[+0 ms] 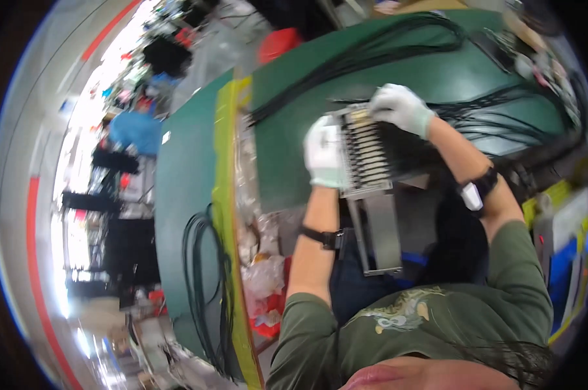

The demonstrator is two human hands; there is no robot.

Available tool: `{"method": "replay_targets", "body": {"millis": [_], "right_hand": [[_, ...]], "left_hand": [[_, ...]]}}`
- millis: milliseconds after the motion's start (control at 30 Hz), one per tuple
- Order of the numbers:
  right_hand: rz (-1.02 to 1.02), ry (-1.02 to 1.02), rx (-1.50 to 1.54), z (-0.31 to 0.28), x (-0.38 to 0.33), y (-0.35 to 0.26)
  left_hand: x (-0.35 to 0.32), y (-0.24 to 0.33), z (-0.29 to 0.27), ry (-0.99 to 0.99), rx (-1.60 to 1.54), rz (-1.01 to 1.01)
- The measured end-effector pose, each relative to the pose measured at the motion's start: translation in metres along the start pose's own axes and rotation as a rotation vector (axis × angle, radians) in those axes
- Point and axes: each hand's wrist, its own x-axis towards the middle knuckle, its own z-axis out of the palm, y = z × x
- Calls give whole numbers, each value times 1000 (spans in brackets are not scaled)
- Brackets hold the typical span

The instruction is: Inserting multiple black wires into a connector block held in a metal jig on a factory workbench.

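Note:
My left hand (324,154), in a white glove, grips the left side of a grey metal panel with rows of slots (367,153). My right hand (400,107), also gloved, holds the panel's upper edge. The panel rests at the near edge of a green table (287,123). Black cables (502,110) run out from the panel's right side across the table. A grey metal plate (382,231) hangs below the panel toward my lap.
A bundle of long black cables (365,52) crosses the back of the green table. A second green surface (183,195) with a yellow edge strip lies on the left, holding a black cable loop (206,286). Crumpled plastic bags (258,260) fill the gap between.

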Motion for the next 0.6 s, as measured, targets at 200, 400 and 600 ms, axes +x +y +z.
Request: {"method": "replay_targets", "body": {"millis": [200, 400, 600], "right_hand": [[11, 10, -45, 11, 11, -56], [137, -163, -50, 11, 10, -55], [6, -121, -227, 6, 10, -55]], "left_hand": [[-4, 25, 3, -45, 177, 299], [-2, 34, 0, -41, 236, 381], [3, 37, 3, -96, 332, 448]]}}
